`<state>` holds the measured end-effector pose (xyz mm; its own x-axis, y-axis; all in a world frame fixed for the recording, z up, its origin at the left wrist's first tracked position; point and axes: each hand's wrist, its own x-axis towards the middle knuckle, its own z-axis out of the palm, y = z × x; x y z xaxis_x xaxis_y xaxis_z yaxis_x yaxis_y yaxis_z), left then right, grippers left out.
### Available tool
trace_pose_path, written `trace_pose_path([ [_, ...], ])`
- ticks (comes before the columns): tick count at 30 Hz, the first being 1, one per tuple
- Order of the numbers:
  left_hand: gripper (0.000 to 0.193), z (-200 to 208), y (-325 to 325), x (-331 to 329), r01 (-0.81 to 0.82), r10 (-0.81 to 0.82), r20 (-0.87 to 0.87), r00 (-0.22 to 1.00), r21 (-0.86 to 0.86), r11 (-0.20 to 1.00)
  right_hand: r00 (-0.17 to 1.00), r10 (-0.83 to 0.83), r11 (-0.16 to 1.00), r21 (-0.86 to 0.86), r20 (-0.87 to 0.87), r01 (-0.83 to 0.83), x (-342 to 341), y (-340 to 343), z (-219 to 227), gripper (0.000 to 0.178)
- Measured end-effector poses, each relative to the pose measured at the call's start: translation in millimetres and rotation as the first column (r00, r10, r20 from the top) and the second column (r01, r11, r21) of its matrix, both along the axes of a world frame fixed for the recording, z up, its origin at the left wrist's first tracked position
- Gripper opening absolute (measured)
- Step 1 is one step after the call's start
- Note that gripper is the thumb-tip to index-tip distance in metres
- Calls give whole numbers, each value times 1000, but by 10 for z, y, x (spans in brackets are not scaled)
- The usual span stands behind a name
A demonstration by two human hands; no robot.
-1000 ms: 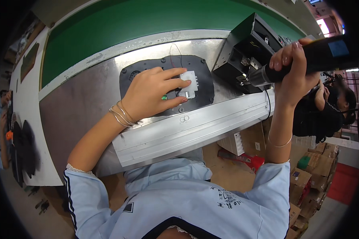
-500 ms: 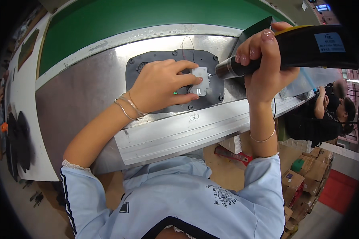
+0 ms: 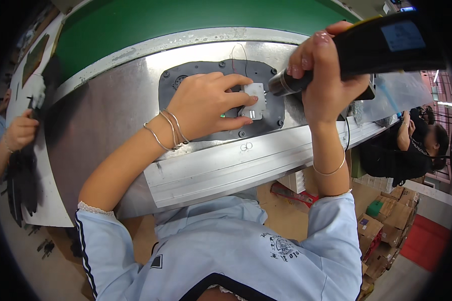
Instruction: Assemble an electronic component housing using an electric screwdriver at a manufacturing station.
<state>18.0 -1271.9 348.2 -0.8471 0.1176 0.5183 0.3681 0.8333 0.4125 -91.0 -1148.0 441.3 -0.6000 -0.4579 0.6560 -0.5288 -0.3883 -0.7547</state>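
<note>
Left hand (image 3: 201,105) holding white block (image 3: 256,103) on grey panel (image 3: 273,111), right hand (image 3: 329,80) gripping black tool (image 3: 364,52), its label (image 3: 403,36) too blurred to read

L hand (image 3: 198,105) holding white part (image 3: 259,103) on dk grey panel (image 3: 274,109), thumb + fingers spread. R hand (image 3: 331,75) gripping blk power tool (image 3: 369,47), its tip just beside part's R edge. Panel flat on metal worktop (image 3: 95,113).

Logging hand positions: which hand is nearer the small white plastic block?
Left: the left hand touches the white block; the right hand, gripping a black metal-nosed handheld tool, is apart, to the block's right.
</note>
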Motion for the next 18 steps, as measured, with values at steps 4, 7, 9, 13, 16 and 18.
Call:
trace_pose_path([
  [4,27,19,12,-9,-3,3,10,1000,0,1000,999,-2,1000,8,-34,2,-18,-4,44,19],
  [7,26,12,-3,-23,7,-7,-8,1000,17,1000,998,-46,999,-7,-35,46,-20,132,190,35],
  [9,25,-2,-11,-18,-2,2,-26,1000,11,1000,985,-154,988,0,-73,155,-40,410,395,34],
  [13,24,3,-6,-4,-22,22,-26,999,-7,1000,977,-185,981,-79,-108,177,-250,889,687,18],
  [16,24,39,1,-2,-20,20,-12,1000,-5,1000,968,-225,972,-90,-114,216,-381,983,717,18],
  [18,24,39,-4,-4,-12,12,-11,1000,4,1000,973,-221,972,-94,-71,214,-415,952,691,15],
])
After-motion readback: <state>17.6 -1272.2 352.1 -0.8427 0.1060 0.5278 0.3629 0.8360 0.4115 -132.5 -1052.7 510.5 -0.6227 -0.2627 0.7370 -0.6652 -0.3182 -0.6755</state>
